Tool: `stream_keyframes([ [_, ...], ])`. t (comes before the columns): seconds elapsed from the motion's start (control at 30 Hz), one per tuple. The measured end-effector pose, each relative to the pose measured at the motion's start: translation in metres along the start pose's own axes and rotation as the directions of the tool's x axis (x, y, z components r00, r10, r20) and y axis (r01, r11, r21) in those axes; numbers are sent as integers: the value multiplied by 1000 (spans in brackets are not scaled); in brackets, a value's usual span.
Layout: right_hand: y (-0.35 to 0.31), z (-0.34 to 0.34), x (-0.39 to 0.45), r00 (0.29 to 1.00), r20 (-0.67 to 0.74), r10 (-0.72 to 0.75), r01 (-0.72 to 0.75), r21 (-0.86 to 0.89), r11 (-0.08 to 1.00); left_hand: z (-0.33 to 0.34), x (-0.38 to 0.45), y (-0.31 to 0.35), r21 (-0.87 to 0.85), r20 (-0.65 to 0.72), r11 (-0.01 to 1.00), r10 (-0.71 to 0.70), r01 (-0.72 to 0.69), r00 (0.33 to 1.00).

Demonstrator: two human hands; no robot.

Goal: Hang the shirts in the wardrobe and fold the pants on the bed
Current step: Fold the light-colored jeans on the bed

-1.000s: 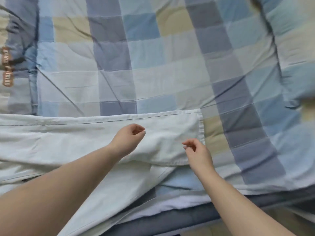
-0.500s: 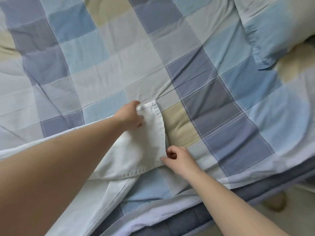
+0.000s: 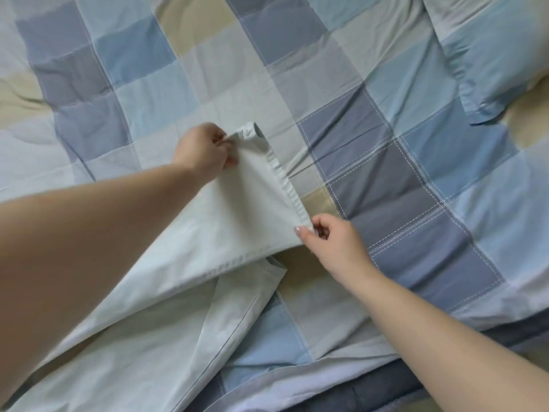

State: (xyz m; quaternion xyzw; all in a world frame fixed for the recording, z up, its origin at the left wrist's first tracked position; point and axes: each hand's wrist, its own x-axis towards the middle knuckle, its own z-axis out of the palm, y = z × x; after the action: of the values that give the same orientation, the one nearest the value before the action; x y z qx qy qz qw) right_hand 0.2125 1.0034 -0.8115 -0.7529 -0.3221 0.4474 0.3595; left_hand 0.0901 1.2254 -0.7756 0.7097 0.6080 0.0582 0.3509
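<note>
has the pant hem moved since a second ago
Yes. The hem, flat earlier, is now lifted off the quilt, pinched by the left hand and right hand.

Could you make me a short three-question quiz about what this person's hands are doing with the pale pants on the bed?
1. True or false: the left hand and the right hand each pinch a corner of the hem of the pale pants.
2. What lies directly under the pants?
A. a bare wooden floor
B. a checked quilt
C. a metal tray
3. Fill in: the second pant leg lies ____ the leg being held.

Key
1. True: both hands pinch the hem, one at each end.
2. B
3. Under; it crosses beneath the held leg, nearer the bed's edge.
</note>
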Motion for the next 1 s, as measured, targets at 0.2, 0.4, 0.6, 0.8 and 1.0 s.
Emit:
stream_keyframes([
  [0.2,-18,6,40,997,-38,63,-58,114,992,-8,21,20,-11,80,999,45,-44,996],
  [0.4,10,46,1,965,8,262,-262,46,964,8,-38,-27,-146,127,989,13,5,992],
  [0.6,21,80,-48,962,153,226,-203,-156,967,12,-125,-98,17,284,997,-78,76,956],
  [0.8,50,34,-112,931,-6,364,-363,-106,926,25,-156,-119,197,392,978,-17,-65,920],
  [1.0,102,7,-165,912,-73,404,-410,-139,901,64,-139,-75,218,415,967,28,-129,909],
])
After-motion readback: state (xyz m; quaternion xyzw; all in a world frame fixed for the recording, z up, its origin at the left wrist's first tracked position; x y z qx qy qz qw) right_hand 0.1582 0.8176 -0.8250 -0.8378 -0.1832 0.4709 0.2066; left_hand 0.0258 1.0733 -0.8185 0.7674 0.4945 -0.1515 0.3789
